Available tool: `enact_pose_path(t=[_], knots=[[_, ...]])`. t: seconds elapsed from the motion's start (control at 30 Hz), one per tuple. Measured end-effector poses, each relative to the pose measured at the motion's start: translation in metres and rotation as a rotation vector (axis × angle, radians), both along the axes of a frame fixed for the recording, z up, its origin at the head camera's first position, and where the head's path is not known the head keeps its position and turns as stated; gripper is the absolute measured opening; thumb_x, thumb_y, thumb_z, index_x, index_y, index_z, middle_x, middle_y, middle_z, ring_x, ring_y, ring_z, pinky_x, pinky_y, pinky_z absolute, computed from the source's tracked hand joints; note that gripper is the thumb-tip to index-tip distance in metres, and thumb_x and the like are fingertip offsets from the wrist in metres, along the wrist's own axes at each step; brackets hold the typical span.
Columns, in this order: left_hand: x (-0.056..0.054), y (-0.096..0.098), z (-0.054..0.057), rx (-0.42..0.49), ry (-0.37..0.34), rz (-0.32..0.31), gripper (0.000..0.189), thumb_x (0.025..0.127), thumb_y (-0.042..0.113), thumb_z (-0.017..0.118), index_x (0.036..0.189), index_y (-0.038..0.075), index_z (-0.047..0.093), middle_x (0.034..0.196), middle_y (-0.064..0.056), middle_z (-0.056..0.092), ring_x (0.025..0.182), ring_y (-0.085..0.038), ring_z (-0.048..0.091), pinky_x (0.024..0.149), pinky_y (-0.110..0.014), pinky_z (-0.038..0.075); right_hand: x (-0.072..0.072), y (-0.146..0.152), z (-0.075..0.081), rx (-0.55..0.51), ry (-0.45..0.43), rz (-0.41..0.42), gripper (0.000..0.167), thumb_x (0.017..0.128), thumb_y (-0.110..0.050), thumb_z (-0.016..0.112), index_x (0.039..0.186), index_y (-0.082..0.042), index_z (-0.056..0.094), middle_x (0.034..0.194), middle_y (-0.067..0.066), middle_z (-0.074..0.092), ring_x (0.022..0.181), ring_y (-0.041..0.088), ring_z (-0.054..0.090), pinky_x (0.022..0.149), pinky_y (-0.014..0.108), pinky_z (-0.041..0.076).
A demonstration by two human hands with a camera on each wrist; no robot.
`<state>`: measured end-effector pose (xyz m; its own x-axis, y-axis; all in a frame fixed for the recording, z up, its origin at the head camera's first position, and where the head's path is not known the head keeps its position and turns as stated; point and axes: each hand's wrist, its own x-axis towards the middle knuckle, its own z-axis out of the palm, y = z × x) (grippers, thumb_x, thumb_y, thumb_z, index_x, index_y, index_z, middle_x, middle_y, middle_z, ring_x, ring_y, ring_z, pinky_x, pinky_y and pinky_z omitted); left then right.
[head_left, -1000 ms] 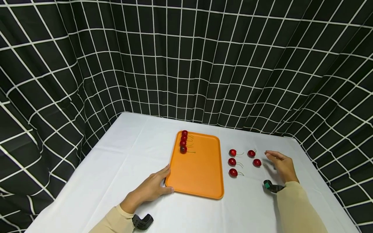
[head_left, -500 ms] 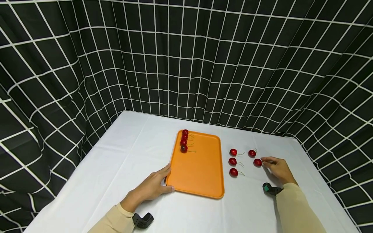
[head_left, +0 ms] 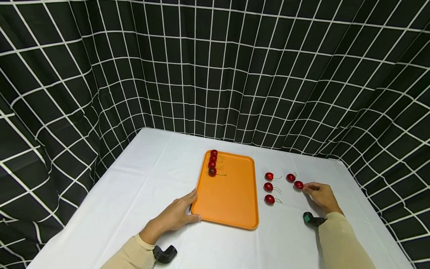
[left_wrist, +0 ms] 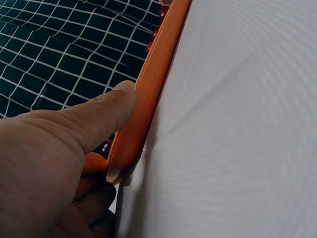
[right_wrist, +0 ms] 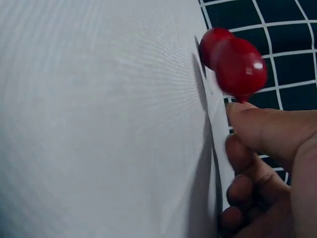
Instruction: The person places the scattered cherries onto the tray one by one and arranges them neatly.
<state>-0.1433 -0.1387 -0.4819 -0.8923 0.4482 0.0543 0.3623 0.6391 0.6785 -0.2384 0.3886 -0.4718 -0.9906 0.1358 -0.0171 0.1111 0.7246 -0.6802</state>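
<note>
In the head view my left hand (head_left: 174,213) grips the near left corner of an orange tray (head_left: 231,201), thumb along the front rim and fingers at the left side. The left wrist view has the thumb (left_wrist: 106,111) laid against the tray's wall (left_wrist: 158,64). My right hand (head_left: 320,196) pinches a red cherry (head_left: 298,185) by its stem end; the right wrist view shows this cherry (right_wrist: 241,67) beyond the thumb tip, tilted over the cloth. Another cherry (head_left: 290,178) lies just behind it, partly covered in the right wrist view.
Several cherries (head_left: 212,172) form a column along the tray's far left side, stems pointing right. Three more cherries (head_left: 268,186) are lined up on the white tablecloth (head_left: 161,160) right of the tray. A black curtain with white grid lines (head_left: 215,74) surrounds the table.
My right hand has moved left and down to the nearest right-hand cherry, pinched its stem end and shifted it slightly away from me. The left hand has stayed at the tray corner.
</note>
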Motion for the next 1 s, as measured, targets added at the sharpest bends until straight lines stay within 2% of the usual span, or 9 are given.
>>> enact_pose_path(t=[0.13, 0.27, 0.5, 0.67, 0.77, 0.87, 1.0], knots=[[0.000, 0.000, 0.000, -0.003, 0.001, 0.000, 0.085, 0.085, 0.042, 0.073, 0.145, -0.005, 0.037, 0.156, -0.010, 0.023, 0.139, -0.028, 0.027, 0.111, -0.044, 0.026, 0.000, 0.001, 0.005, -0.030, -0.001, -0.046, 0.041, 0.098, -0.031, 0.059, 0.116, 0.006, 0.065, 0.111, 0.019, 0.064, 0.102, 0.029, 0.047, 0.079, 0.037, 0.039], [0.000, 0.000, 0.001, 0.005, -0.003, -0.002, 0.085, 0.085, 0.043, 0.072, 0.145, -0.005, 0.036, 0.156, -0.010, 0.023, 0.139, -0.028, 0.026, 0.111, -0.044, 0.027, -0.002, -0.001, 0.016, -0.058, 0.043, -0.079, 0.045, 0.097, -0.034, 0.058, 0.118, 0.006, 0.065, 0.108, 0.014, 0.065, 0.097, 0.022, 0.049, 0.074, 0.030, 0.042], [0.001, 0.001, 0.001, 0.009, 0.001, 0.000, 0.084, 0.085, 0.042, 0.073, 0.145, -0.006, 0.036, 0.156, -0.010, 0.023, 0.139, -0.029, 0.026, 0.111, -0.045, 0.026, -0.002, -0.021, 0.055, -0.106, 0.210, -0.118, 0.047, 0.096, -0.038, 0.060, 0.115, 0.005, 0.067, 0.102, 0.005, 0.067, 0.092, 0.011, 0.053, 0.074, 0.030, 0.044], [0.001, 0.001, 0.000, 0.006, 0.000, 0.003, 0.085, 0.084, 0.042, 0.073, 0.145, -0.005, 0.036, 0.156, -0.010, 0.022, 0.139, -0.028, 0.026, 0.111, -0.044, 0.026, 0.000, -0.042, 0.083, -0.126, 0.323, -0.107, 0.041, 0.096, -0.031, 0.062, 0.111, 0.005, 0.069, 0.094, -0.003, 0.066, 0.088, 0.011, 0.053, 0.070, 0.025, 0.043], [0.001, 0.001, 0.000, 0.002, -0.007, 0.003, 0.086, 0.084, 0.042, 0.074, 0.146, -0.004, 0.036, 0.156, -0.009, 0.022, 0.139, -0.028, 0.026, 0.110, -0.044, 0.027, -0.001, -0.057, 0.095, -0.139, 0.388, -0.100, 0.036, 0.095, -0.028, 0.063, 0.109, 0.005, 0.070, 0.092, -0.004, 0.066, 0.085, 0.010, 0.053, 0.067, 0.023, 0.043], [0.001, 0.001, 0.001, 0.001, -0.008, 0.004, 0.085, 0.084, 0.041, 0.074, 0.146, -0.004, 0.036, 0.156, -0.008, 0.023, 0.139, -0.027, 0.027, 0.110, -0.044, 0.027, -0.005, -0.073, 0.102, -0.156, 0.451, -0.081, 0.031, 0.095, -0.023, 0.064, 0.106, 0.006, 0.071, 0.091, -0.001, 0.067, 0.082, 0.011, 0.054, 0.065, 0.021, 0.044], [0.001, 0.002, 0.000, 0.004, -0.013, 0.005, 0.084, 0.084, 0.039, 0.074, 0.146, -0.004, 0.036, 0.156, -0.008, 0.023, 0.139, -0.027, 0.026, 0.110, -0.044, 0.027, -0.009, -0.096, 0.104, -0.188, 0.516, -0.026, 0.024, 0.093, -0.016, 0.067, 0.101, 0.006, 0.072, 0.091, 0.004, 0.069, 0.076, 0.012, 0.054, 0.060, 0.018, 0.044]])
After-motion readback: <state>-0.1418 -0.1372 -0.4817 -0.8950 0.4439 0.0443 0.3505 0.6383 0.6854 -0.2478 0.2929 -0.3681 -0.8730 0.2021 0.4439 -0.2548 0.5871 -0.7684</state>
